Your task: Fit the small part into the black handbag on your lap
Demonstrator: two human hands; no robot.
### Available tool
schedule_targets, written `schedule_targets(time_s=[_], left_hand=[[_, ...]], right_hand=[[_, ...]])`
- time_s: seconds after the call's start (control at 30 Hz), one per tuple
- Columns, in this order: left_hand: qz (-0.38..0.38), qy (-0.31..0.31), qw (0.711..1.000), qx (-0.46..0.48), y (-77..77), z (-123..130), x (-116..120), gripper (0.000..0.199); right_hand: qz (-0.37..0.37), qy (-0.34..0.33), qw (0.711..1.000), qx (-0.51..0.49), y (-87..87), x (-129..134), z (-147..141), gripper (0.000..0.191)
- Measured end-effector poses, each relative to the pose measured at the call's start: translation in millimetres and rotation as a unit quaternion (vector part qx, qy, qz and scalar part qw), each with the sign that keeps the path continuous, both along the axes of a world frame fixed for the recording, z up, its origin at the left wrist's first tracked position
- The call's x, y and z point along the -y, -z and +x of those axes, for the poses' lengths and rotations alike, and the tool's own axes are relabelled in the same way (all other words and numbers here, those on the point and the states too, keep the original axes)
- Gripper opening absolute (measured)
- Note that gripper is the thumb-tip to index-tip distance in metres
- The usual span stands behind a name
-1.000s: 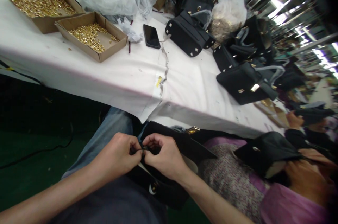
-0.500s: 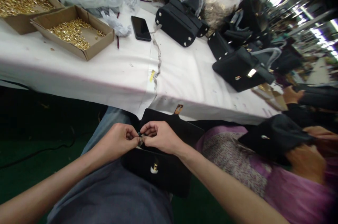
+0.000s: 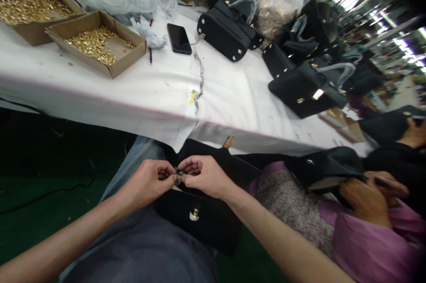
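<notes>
On my lap lies a black handbag (image 3: 213, 221), its flap raised against the table edge. A gold metal plate (image 3: 229, 141) tips the flap, and a gold clasp (image 3: 195, 213) with a scrap of white film sits on the front. At the bag's opening my left hand (image 3: 155, 177) and my right hand (image 3: 203, 176) meet, thumbs and forefingers pinched. Between them is something small and dark, too hidden by the fingers to name.
Cardboard trays (image 3: 128, 61) of gold metal pieces stand at the table's left. A phone (image 3: 179, 38) and several black handbags (image 3: 226, 29) lie farther back. To the right, a co-worker in pink sleeves handles another black bag (image 3: 328, 165).
My hands stay pinched together at the bag's opening, nearly unmoved. The co-worker's hands and bag have shifted left, and the bag's opening now shows. Another person's hand at far right has moved rightward.
</notes>
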State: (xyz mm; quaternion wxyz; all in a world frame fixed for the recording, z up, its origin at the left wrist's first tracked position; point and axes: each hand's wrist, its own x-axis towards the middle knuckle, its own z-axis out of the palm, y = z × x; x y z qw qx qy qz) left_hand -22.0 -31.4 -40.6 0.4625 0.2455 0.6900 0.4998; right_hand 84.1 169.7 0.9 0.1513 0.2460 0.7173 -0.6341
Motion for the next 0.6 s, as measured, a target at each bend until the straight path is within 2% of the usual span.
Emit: schedule_targets(time_s=[0.2, 0.33, 0.6], left_hand=[[-0.002, 0.018, 0.999, 0.043, -6.5, -2.9, 3.4, 0.035], [-0.018, 0.034, 0.999, 0.027, -9.5, -6.4, 2.4, 0.036], [-0.008, 0.061, 0.998, -0.022, -5.1, -6.8, 1.6, 0.023]], right_hand=[[0.007, -0.023, 1.0, -0.013, -3.6, 2.8, 2.6, 0.03], [0.022, -0.037, 0.999, -0.03, -2.4, 4.5, 3.0, 0.028], [0.075, -0.044, 0.995, -0.052, -2.1, 8.1, 8.4, 0.027]])
